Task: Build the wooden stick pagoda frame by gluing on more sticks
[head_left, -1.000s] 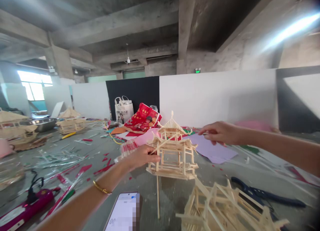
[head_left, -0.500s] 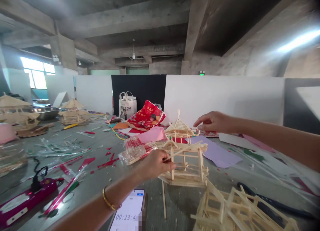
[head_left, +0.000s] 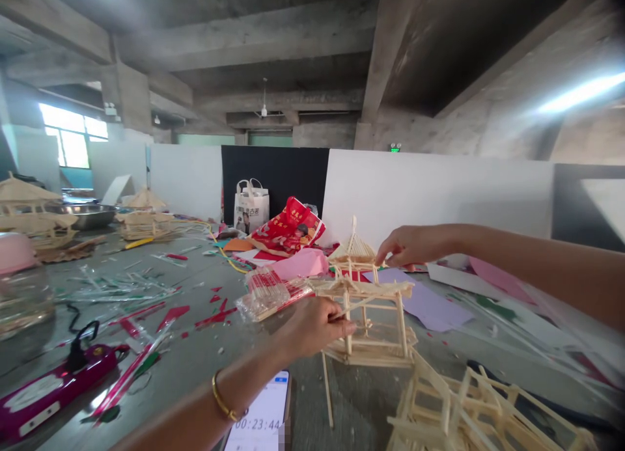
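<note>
Mid-frame, left hand (head_left: 317, 324) pinches a post of the stick pavilion (head_left: 366, 308); right hand (head_left: 407, 246) pinches its roof edge.

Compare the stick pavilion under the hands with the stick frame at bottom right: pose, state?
The stick pavilion stands upright with a pointed roof; the stick frame lies tipped over, with no roof visible. The left hand grips the pavilion's post and the right hand touches its roof; nobody touches the frame. Both are pale wooden sticks.

Pale tan pavilion (head_left: 364, 308), gold bangle (head_left: 222, 402) on my wrist, red bag (head_left: 288, 228), pink paper (head_left: 297, 263), lilac sheet (head_left: 430, 304), magenta tool (head_left: 53, 389) on grey table (head_left: 195, 353).
</note>
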`<state>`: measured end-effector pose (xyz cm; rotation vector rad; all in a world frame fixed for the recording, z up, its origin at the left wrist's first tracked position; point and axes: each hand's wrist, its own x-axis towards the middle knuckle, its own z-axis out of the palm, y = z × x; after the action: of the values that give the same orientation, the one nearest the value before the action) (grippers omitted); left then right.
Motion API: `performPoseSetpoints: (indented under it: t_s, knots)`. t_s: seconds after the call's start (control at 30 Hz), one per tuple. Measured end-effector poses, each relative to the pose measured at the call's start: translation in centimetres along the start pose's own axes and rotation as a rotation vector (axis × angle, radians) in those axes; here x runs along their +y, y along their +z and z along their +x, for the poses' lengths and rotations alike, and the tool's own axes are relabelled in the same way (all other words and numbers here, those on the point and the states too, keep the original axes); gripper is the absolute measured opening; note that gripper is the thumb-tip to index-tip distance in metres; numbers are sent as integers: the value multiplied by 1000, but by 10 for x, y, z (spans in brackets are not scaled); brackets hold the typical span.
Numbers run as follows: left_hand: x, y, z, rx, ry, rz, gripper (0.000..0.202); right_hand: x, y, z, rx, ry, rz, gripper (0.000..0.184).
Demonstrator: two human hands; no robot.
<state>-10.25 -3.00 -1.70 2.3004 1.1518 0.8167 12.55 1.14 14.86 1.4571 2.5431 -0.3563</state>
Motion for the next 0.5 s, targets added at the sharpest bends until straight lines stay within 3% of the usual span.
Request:
performPoseSetpoints:
  t_s: [0.33, 0.5]
  knots:
    - [1, -1, 0, -34, -47, -25, 44, -2, -4, 7, -52, 2, -34, 38]
    - [-4, -5, 9, -32, -74, -37, 45, 4, -14, -2, 33, -49, 86, 36]
